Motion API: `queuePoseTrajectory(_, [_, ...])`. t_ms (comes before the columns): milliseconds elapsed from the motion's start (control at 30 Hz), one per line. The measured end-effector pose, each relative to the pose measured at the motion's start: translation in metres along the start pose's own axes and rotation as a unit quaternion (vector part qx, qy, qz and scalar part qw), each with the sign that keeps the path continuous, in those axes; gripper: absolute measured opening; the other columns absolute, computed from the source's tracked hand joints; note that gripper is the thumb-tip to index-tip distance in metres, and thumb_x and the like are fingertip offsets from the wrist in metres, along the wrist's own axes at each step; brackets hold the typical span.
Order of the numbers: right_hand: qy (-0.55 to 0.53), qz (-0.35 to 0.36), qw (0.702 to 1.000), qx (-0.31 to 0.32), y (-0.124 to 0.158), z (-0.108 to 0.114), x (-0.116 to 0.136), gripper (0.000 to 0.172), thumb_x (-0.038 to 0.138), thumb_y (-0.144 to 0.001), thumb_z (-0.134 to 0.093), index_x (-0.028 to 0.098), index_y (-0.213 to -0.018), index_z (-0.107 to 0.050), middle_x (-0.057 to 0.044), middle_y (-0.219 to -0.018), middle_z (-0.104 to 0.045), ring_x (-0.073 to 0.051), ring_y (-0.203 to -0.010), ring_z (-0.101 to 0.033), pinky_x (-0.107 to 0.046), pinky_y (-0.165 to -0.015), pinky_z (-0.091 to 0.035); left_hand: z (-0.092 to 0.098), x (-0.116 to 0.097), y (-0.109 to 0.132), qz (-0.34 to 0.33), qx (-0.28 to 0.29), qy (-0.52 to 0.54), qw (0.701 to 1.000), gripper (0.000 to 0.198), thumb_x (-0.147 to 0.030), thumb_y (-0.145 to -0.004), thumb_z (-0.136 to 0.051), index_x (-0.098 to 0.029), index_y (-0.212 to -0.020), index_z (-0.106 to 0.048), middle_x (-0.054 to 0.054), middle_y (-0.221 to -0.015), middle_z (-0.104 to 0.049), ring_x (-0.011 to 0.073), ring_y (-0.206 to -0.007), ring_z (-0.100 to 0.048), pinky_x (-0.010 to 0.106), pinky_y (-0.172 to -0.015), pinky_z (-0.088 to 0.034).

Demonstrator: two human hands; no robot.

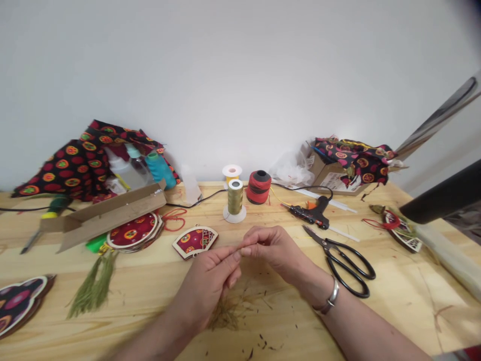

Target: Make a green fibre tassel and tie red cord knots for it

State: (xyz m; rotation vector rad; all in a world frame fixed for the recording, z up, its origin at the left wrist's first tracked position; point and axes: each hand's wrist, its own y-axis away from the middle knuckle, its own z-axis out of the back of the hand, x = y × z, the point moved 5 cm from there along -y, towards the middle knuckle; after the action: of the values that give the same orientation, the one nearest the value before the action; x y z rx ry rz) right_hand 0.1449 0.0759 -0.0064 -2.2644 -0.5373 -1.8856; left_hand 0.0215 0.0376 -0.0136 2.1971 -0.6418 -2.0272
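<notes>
Olive threads (225, 315), tangled just beneath the left hand (210, 283) and farther from the right hand (274, 250), are being partly covered, while both grips are being pinched together, anything between them being hidden.

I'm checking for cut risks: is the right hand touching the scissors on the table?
Apart. The head view shows bare wood between the right hand and the scissors' blades.

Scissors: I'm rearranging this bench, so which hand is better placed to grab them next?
Probably the right hand: the scissors lie on its side, handles near the bracelet, while the left hand would have to reach across.
</notes>
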Motion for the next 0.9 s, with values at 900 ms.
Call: queuePoseTrajectory(900, [0.093, 0.072, 0.992, -0.038, 0.003, -0.001, 0.011, 0.016, 0.022, -0.071, -0.063, 0.017, -0.058, -0.057, 0.001, -0.062, -0.058, -0.01, -0.059, -0.053, -0.023, -0.059, -0.043, -0.003, 0.0, 0.0, 0.008, -0.013, 0.057, 0.998, 0.027, -0.038, -0.081, -0.056, -0.013, -0.087, -0.064, -0.008, -0.044, -0.042, 0.0037, -0.039, -0.026, 0.018, -0.039, -0.015])
